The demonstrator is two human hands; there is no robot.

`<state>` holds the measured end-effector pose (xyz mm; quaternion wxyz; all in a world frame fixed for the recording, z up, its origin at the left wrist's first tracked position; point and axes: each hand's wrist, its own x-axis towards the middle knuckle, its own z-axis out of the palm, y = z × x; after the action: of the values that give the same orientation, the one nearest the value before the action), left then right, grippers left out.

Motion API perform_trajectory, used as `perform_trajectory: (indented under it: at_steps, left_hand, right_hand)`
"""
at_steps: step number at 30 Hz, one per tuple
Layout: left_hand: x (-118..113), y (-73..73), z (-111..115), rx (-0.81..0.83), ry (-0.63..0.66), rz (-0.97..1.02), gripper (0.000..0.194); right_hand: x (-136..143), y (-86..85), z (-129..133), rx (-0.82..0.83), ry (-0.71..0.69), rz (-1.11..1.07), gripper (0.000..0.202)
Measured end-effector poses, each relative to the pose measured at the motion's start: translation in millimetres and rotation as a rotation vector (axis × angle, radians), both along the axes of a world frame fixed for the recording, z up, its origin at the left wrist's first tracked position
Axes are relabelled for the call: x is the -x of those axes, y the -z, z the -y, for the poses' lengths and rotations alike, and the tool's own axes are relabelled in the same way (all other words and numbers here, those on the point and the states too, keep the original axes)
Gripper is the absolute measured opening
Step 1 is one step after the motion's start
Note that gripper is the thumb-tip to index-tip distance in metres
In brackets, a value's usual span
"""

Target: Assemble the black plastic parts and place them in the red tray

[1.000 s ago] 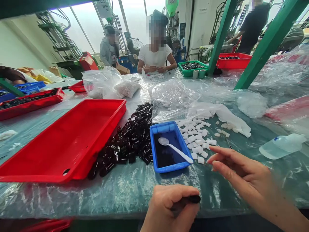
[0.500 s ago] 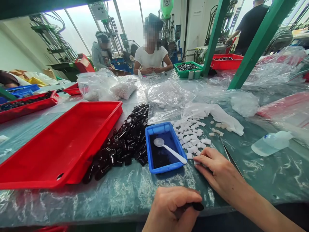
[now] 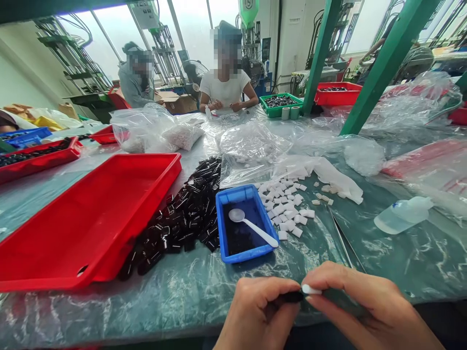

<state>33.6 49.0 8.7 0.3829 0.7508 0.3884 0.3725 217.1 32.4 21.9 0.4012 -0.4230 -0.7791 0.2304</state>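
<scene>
At the near table edge, my left hand (image 3: 260, 311) is closed around a small black plastic piece (image 3: 292, 296), mostly covered by the fingers. My right hand (image 3: 361, 301) pinches a small white pad (image 3: 311, 290) between thumb and forefinger, right at the end of the black piece; whether the two touch I cannot tell. Beyond the hands sits a blue tray (image 3: 248, 256) with dark contents and a white spoon (image 3: 257, 230) lying across it. Loose white pads (image 3: 288, 209) are scattered right of the tray, and a heap of glossy black pieces (image 3: 182, 218) lies to its left.
A large red bin (image 3: 83, 218) stands at the left. Tweezers (image 3: 343, 238) and a clear squeeze bottle (image 3: 403, 215) lie to the right. Plastic bags (image 3: 255, 141) cover the table's middle. A green post (image 3: 390, 68) rises at the right; a co-worker (image 3: 226, 90) sits opposite.
My right hand has come back from the scattered white pads to my left hand, bringing one pad against or near the black piece. My left hand has stayed nearly in place.
</scene>
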Motion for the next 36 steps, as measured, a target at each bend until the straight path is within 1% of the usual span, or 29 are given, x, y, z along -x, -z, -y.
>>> perform_trajectory:
  at_steps: [2,3,6,8,11,13,14,16,17,19,21,22,23,24,27,28,29,30,32,34,36]
  left_hand:
    - [-0.9,-2.2,-0.6,0.012,0.010,-0.004,0.019]
    - [-1.1,-3.2,-0.7,0.021,0.016,-0.007,0.020]
    - [-1.1,-5.2,-0.7,0.027,0.036,-0.005,0.021]
    - [-0.9,-4.6,-0.4,0.020,0.046,0.001,0.019]
    - [-0.1,3.1,0.6,0.003,0.048,0.017,0.019]
    - [0.4,12.4,2.0,-0.018,0.029,0.068,0.027]
    - [0.5,17.2,2.9,-0.037,0.012,0.109,0.036]
    - [0.4,24.5,4.8,-0.036,-0.005,0.140,0.053]
    - [0.1,26.4,5.7,-0.031,-0.008,0.145,0.057]
    - [-0.6,27.0,7.3,-0.025,-0.022,0.140,0.055]
    - [-0.9,25.3,8.4,-0.055,-0.040,0.114,0.044]
    - [-0.8,24.5,8.7,-0.080,-0.052,0.090,0.038]
    - [-0.5,24.2,8.9,-0.106,-0.060,0.066,0.033]
    - [-0.1,24.5,9.0,-0.127,-0.065,0.048,0.029]
    - [1.3,28.1,8.8,-0.146,-0.070,0.052,0.020]
    - [1.6,29.6,8.9,-0.138,-0.072,0.061,0.019]
    - [1.8,30.9,9.0,-0.130,-0.077,0.066,0.018]
    - [1.9,32.0,9.2,-0.124,-0.081,0.068,0.019]
    - [2.0,33.2,9.9,-0.117,-0.083,0.069,0.021]
    - [2.1,33.5,10.6,-0.110,-0.081,0.068,0.022]
    - [2.3,33.6,11.0,-0.098,-0.072,0.060,0.022]
  right_hand:
    - [1.4,-1.8,0.3,0.006,-0.107,-0.011,0.023]
    - [2.2,-2.5,0.6,0.012,-0.133,-0.005,0.025]
    - [5.1,-2.3,2.0,0.014,-0.125,0.032,0.030]
    - [6.7,0.6,1.8,-0.031,-0.115,0.052,0.030]
    - [8.4,6.0,-1.4,-0.154,-0.121,0.078,0.025]
    - [9.0,7.0,-4.2,-0.219,-0.125,0.084,0.028]
    - [8.9,6.3,-5.1,-0.220,-0.133,0.094,0.029]
    - [7.4,3.2,-5.4,-0.159,-0.154,0.130,0.027]
    - [5.7,1.5,-4.6,-0.123,-0.155,0.144,0.025]
    - [0.6,-0.1,-1.4,-0.115,-0.114,0.139,0.027]
    - [-5.8,1.2,3.4,-0.167,-0.013,0.110,0.032]
    - [-9.1,2.6,6.1,-0.190,0.074,0.087,0.032]
    - [-12.2,4.2,8.6,-0.200,0.200,0.053,0.029]
    - [-15.1,5.5,10.7,-0.192,0.354,0.009,0.023]
    - [-25.1,7.6,12.1,-0.101,0.831,-0.208,0.009]
    - [-29.9,8.0,10.6,-0.068,0.943,-0.284,0.011]
    - [-35.8,8.7,8.2,-0.038,1.019,-0.342,0.018]
    - [-42.7,9.7,5.1,-0.018,1.073,-0.386,0.025]
    - [-58.5,13.6,-2.6,-0.037,1.118,-0.427,0.037]
    - [-74.4,19.3,-10.8,-0.085,1.100,-0.433,0.044]
    - [-87.7,25.5,-18.6,-0.096,1.087,-0.410,0.052]
